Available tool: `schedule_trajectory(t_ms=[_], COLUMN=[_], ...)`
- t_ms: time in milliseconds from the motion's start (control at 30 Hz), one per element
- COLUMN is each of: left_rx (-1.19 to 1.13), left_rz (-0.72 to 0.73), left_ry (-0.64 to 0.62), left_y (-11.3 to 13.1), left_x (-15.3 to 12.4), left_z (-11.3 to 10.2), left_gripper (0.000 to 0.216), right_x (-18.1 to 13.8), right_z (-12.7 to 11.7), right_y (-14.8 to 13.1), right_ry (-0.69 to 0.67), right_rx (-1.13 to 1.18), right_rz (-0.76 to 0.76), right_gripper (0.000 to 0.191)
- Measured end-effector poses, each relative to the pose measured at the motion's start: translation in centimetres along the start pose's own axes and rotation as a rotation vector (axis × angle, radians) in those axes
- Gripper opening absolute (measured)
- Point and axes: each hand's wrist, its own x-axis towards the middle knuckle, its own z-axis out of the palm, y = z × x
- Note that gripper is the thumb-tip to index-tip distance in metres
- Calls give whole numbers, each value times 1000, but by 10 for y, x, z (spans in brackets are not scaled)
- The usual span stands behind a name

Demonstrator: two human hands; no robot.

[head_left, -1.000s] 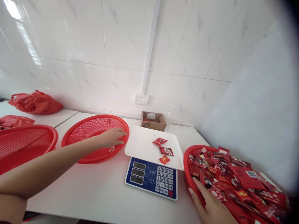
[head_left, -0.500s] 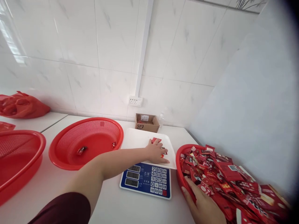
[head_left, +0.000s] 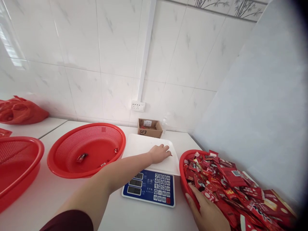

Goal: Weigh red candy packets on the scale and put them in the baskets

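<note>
My left hand is over the white pan of a digital scale with a blue keypad panel. Its fingers are curled closed, and a bit of red wrapper shows at the fingertips; most of what it holds is hidden. With my right hand I grip the near-left rim of a red plastic basket, thumb outside and fingers inside. That basket is heaped with small red snack packets. My left forearm passes over the scale's display side and partly covers it.
Left of the scale sits a round red basket with a few small packets in it. Another red basket stands at the far left, a red plastic bag behind it. A small cardboard box is behind the pan, near the wall.
My left hand has gone from spread fingers over red packets on the pan to a closed grip, and the packets no longer show there. My right hand stays on the basket rim.
</note>
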Motion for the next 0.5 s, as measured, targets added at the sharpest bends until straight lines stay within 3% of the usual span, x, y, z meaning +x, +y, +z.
schedule_trajectory(t_ms=[300,500], left_rx=[46,68], left_rz=[-181,-408], left_ry=[83,71], left_y=[-48,-87], left_x=[-29,-102], left_z=[-36,-62], left_gripper=[30,33], right_x=[1,1], right_z=[0,1], right_y=[-1,-1], right_ry=[-8,38], right_rx=[-11,6], right_rz=[-10,-44], right_gripper=[49,51])
